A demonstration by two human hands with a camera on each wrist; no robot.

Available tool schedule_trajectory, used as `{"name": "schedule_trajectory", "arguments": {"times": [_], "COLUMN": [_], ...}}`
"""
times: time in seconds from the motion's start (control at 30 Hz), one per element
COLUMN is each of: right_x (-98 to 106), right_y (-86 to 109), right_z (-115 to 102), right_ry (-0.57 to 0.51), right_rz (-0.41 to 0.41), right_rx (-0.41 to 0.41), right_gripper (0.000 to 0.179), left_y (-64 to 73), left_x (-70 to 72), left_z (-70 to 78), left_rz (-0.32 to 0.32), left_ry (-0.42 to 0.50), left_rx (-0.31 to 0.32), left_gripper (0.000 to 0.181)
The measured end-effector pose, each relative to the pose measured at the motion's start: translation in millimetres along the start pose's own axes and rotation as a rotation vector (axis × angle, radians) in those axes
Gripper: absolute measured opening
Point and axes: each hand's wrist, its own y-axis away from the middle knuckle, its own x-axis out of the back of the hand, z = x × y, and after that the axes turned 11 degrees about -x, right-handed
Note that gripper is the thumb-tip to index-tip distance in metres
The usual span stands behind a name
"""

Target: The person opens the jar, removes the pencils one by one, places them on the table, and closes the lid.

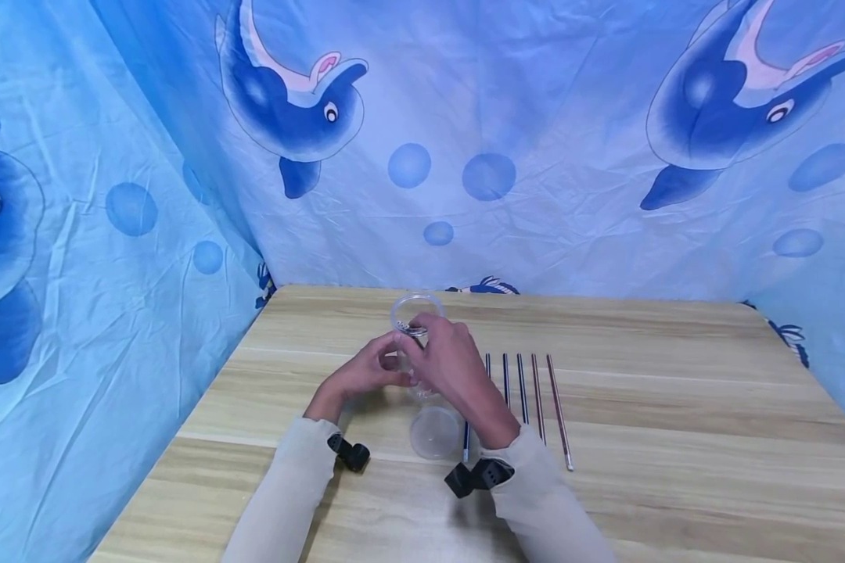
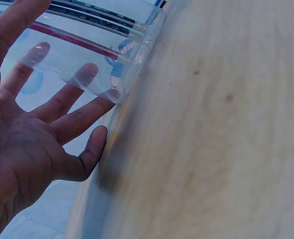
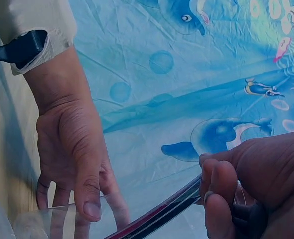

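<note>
A clear plastic jar (image 2: 70, 59) stands upright on the table, dark pencils (image 2: 107, 25) and a red pencil (image 2: 77, 40) inside. In the head view its round rim (image 1: 394, 313) shows beyond the hands. My left hand (image 1: 366, 366) holds the jar from the left side, thumb in front and fingers spread behind the clear wall. Over the mouth, my right hand (image 1: 447, 356) pinches the upper ends of the pencils (image 3: 162, 214). The right wrist view shows its fingertips (image 3: 221, 181) curled at those ends.
A round translucent lid (image 1: 435, 432) lies in front of the jar. Dark pencils (image 1: 523, 389) and red pencils (image 1: 558, 410) lie side by side to the right, partly behind the right forearm. A blue dolphin-printed cloth (image 1: 549, 242) hangs behind the wooden table (image 1: 676, 438).
</note>
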Motion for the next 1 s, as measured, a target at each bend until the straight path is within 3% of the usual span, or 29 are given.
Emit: {"name": "schedule_trajectory", "arguments": {"times": [0.23,1.0], "right_x": [-1.1,-0.1], "right_y": [-0.8,-2.2], "right_z": [2.5,0.0], "right_ry": [-0.026,-0.187], "right_rz": [-0.025,-0.037], "right_rx": [-0.009,0.050], "right_gripper": [0.037,0.024], "left_y": [2.4,-0.6], "left_x": [-1.5,2.3], "left_z": [-0.4,-1.6], "left_rz": [0.002,-0.024], "left_ry": [0.000,0.007], "left_rx": [0.020,-0.020], "left_gripper": [0.080,0.078]}}
